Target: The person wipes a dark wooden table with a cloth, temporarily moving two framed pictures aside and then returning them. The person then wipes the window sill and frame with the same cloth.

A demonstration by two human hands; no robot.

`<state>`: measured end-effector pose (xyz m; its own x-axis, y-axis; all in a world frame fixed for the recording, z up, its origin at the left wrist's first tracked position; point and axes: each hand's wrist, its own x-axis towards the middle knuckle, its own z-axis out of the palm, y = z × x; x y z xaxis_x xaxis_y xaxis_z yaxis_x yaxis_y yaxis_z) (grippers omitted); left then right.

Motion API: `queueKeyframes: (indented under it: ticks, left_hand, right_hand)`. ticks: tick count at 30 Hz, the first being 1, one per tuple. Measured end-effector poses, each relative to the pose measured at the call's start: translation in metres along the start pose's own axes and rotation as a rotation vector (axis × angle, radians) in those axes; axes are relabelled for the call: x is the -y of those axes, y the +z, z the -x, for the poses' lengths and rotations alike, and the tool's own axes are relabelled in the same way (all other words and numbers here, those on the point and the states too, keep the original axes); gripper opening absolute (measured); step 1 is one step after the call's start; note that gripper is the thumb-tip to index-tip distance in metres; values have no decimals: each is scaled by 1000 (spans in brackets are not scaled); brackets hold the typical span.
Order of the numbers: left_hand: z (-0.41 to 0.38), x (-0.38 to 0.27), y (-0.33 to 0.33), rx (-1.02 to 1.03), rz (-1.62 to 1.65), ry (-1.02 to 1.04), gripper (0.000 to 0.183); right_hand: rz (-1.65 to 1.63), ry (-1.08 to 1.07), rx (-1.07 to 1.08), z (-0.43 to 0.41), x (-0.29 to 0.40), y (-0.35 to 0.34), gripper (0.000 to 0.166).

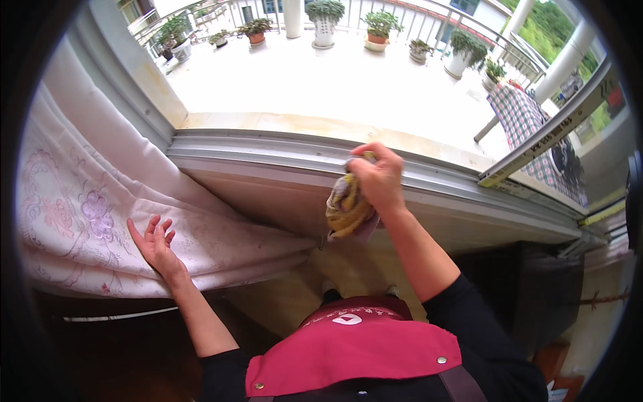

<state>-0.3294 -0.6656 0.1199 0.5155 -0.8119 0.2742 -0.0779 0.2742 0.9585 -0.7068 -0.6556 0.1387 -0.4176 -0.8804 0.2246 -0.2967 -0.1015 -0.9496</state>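
Observation:
My right hand [379,176] is closed on a bunched yellow and grey cloth [346,206], held over the inner edge of the metal sliding-window track [261,151]. Part of the cloth hangs below my fist, in front of the wall under the sill. On the left, my left hand [158,243] has its fingers spread and holds nothing. It lies against or just over a pale pink embroidered curtain [201,241]; whether it presses on the fabric I cannot tell. A red apron [351,352] covers my front.
A stone ledge [281,121] borders the track outside. The sliding window frame [547,130] stands at the right. Potted plants [377,30] line the balcony railing, near a table with a checked cloth [520,113]. Dark furniture [542,286] stands at the lower right.

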Motion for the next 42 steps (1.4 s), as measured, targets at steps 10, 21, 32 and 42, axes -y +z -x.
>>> queueKeyframes:
  ticks: [10,21,32,42]
  left_hand:
    - [60,-7,75,683,205,-224,32]
    - [105,-20,171,1481,295,-469,60]
    - [17,-61,233,859,412,-297,15]
    - [-57,-68,226,559,417,15,24]
  right_hand:
    - [-1246,303,96,3,29,-47,21]
    - [-1391,218,295,-30,54,-46,39]
    - [-1092,-213,648,-116,151,-75,30]
    - [53,-84,1348,-176,80,-22,42]
